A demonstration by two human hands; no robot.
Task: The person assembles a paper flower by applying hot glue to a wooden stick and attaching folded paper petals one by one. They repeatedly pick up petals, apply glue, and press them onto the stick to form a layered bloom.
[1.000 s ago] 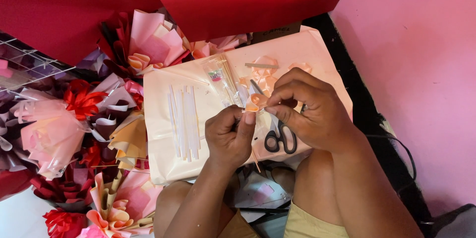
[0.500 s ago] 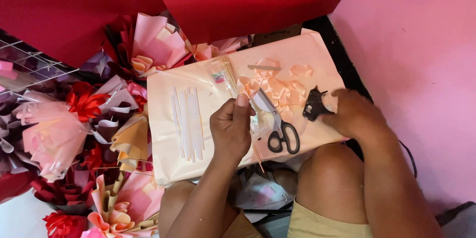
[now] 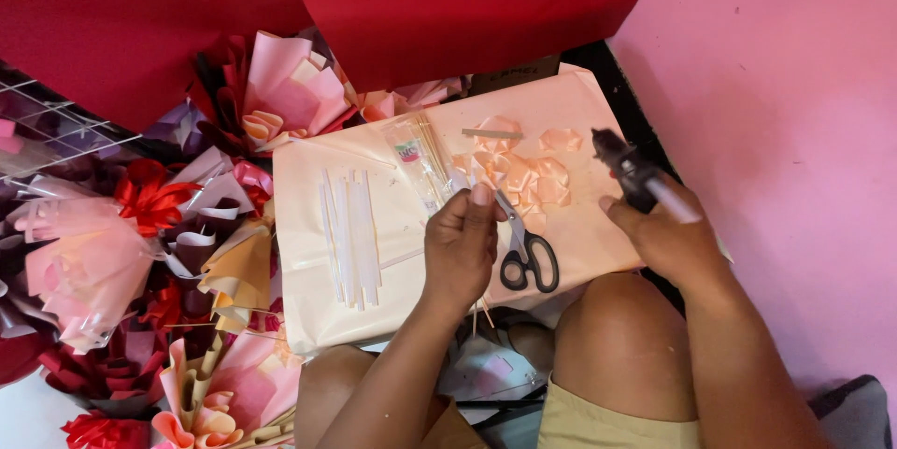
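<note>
We take the cream board (image 3: 308,290) across our knees as the landmark. Above its middle our left hand (image 3: 460,248) pinches a thin stick with a peach ribbon bit at its tip, raised so the end stays free. At the board's right edge our right hand (image 3: 665,234) grips a black glue gun (image 3: 624,169), nozzle angled inward. Scissors (image 3: 525,248) lie beside the left hand; white strips (image 3: 350,234) sit left of it; a clear packet (image 3: 420,157) holds sticks.

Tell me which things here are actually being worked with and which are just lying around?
In use: glue gun in right hand; thin stick in left hand; peach ribbon pieces.

Lying about: scissors, white strips, wrapped paper bouquets.
</note>
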